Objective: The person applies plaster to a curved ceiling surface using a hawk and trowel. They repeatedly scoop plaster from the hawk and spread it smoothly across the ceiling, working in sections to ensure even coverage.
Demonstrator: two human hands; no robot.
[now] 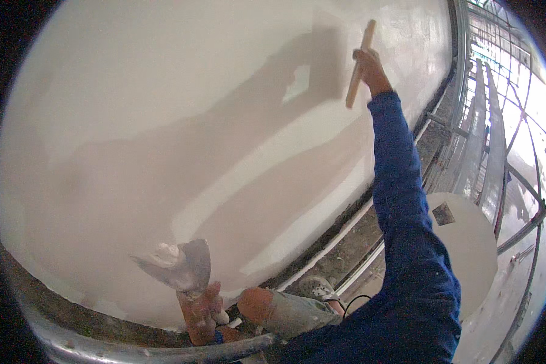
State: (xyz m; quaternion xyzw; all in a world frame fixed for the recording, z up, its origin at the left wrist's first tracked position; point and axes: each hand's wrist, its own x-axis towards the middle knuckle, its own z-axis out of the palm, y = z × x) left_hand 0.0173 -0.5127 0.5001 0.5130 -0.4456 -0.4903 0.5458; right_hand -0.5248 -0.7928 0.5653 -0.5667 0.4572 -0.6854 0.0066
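My right hand (pixel 370 64) reaches far up, closed around a long, straight, pale smoothing tool (pixel 352 91) seen nearly edge on. Its shadow on the wall is a broad rectangle. The tool is close to a large whitish plastered wall (pixel 121 103); whether it touches the surface I cannot tell. Low down, my left hand (pixel 201 312) grips a wide putty knife by its handle. The grey blade of this putty knife (pixel 195 267) points up and carries a lump of pale filler (pixel 167 256) on its left side.
A metal pipe (pixel 133 355) curves along the lower edge, close below my left hand. My bent knee (pixel 256 304) and a light clog (pixel 315 287) are beside the wall's bottom edge. At right are a rounded white surface (pixel 467 261), long planks (pixel 474 145) and scaffold poles (pixel 522 233).
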